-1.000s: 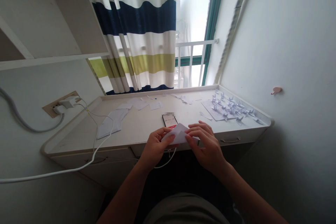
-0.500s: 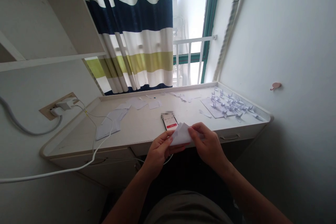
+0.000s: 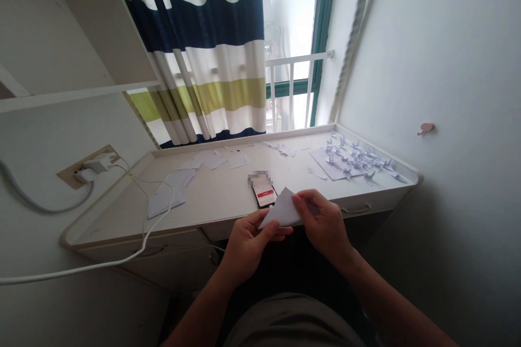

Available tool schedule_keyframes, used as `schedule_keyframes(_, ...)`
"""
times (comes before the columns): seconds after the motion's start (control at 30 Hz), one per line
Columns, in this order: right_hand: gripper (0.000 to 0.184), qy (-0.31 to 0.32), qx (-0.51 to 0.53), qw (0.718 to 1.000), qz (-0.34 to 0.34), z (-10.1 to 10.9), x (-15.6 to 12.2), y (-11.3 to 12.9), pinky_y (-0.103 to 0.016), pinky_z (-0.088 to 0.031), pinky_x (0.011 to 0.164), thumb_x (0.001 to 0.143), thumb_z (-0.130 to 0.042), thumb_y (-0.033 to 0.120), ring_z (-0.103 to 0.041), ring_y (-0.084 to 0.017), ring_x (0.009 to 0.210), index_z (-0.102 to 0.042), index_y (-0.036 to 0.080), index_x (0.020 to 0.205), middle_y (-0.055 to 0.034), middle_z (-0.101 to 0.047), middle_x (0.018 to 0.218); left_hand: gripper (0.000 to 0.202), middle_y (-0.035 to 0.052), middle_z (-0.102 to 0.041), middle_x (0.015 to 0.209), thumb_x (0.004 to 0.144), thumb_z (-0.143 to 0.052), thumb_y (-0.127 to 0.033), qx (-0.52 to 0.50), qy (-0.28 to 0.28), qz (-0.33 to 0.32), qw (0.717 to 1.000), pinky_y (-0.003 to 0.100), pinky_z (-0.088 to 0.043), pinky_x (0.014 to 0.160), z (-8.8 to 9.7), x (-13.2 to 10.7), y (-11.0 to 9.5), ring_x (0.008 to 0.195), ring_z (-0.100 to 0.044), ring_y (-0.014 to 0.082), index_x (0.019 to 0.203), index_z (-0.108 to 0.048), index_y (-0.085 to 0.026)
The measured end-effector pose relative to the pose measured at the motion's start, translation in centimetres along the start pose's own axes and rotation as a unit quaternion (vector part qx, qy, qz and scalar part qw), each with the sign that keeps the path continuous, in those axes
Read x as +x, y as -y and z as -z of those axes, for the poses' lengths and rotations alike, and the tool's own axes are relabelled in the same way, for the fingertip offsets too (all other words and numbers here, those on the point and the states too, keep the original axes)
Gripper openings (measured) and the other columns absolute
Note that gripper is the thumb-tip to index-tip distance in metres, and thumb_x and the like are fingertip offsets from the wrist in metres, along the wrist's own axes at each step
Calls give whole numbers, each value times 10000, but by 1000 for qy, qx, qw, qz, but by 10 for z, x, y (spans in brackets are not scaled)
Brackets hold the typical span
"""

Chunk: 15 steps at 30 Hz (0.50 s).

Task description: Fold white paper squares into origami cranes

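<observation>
Left hand (image 3: 247, 246) and right hand (image 3: 325, 227) pinch a folded sheet (image 3: 284, 210); a phone (image 3: 266, 196) lies near the tabletop's (image 3: 215, 190) front edge, paper figures (image 3: 358, 161) along its right edge.

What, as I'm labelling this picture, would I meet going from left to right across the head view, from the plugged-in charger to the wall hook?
White charger → loose paper sheets → left hand → folded white paper → right hand → small paper figures → pink wall hook.
</observation>
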State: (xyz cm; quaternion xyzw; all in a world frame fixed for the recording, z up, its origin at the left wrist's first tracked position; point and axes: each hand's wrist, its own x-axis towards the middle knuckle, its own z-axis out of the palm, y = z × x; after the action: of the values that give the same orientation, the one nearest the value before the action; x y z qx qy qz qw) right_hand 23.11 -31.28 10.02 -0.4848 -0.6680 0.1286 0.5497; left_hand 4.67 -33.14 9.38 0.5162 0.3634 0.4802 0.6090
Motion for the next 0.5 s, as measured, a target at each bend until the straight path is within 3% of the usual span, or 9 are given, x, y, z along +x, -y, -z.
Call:
schedule_keyframes(0.23, 186, -10, -7, 1000, 7, 0, 1, 0, -265, -504, 645, 991, -623, 337, -670, -162, 645, -710, 209, 887, -10, -749, 751, 458, 144, -809, 1042, 880, -770, -475, -8, 1, 31, 999, 326, -647, 791, 0, 2, 0, 936, -804, 288, 1146, -720, -106)
schedule_keyframes(0.43, 192, -5, 23, 999, -22, 0, 1, -1, -267, -501, 634, 970, -659, 353, -661, -153, 636, -743, 218, 862, -6, -749, 735, 400, 115, -816, 943, 892, -762, -450, 8, 26, 32, 999, 272, -625, 748, 0, 1, -1, 916, -808, 274, 1110, -730, -117)
schedule_keyframes(0.5, 154, -18, 49, 998, -42, 0, 1, -2, -273, -511, 644, 940, -699, 370, -669, -159, 660, -749, 224, 930, -10, -749, 764, 393, 111, -815, 907, 901, -751, -453, 13, 15, 27, 999, 263, -621, 732, 0, 2, 0, 885, -810, 264, 1096, -731, -113)
